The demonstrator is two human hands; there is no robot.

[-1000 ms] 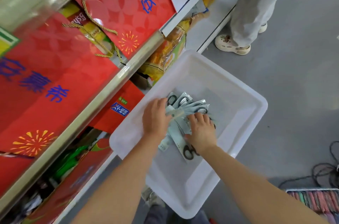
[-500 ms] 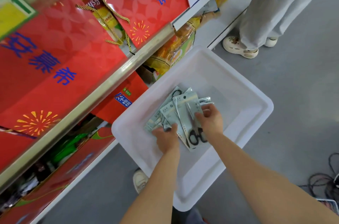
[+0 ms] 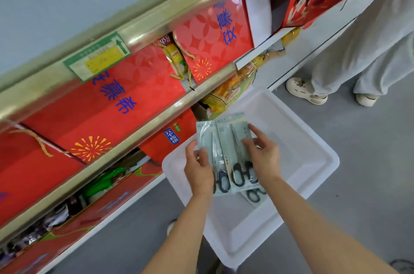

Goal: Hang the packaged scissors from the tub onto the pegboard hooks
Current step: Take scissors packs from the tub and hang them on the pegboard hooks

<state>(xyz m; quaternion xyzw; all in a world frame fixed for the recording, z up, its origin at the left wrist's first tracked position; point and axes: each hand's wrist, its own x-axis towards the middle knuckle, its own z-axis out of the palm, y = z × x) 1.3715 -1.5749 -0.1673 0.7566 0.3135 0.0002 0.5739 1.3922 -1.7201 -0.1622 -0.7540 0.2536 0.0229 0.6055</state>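
Both hands hold a small fan of packaged scissors [image 3: 226, 150] above the white tub [image 3: 313, 152]. I count two packs clearly on top, side by side and overlapping, each with black handles at the lower end; a third pack's black handles [image 3: 255, 195] poke out underneath, below the right wrist. Whether more lie behind them I cannot tell.

The left hand [image 3: 198, 168] grips the left edge of the bundle, its fingers [image 3: 202, 156] curled narrow over the front of the left pack. The right hand [image 3: 264, 157] clamps the right side, fingers [image 3: 255, 133] spread flat across the right pack and pointing up toward its top edge.

Below the fingers the tub sits on the grey floor [image 3: 369, 184], with no other pack visible in it. To the left of the fingers run two metal-edged shelves [image 3: 125, 139] crowded with red gift boxes [image 3: 112, 103], some with gold rope handles; a green and yellow price tag [image 3: 98, 58] is stuck on the upper rail. Beyond the fingers, up and to the right, a second person stands in pale trousers [image 3: 363, 58] and two cream clogs [image 3: 307, 90].
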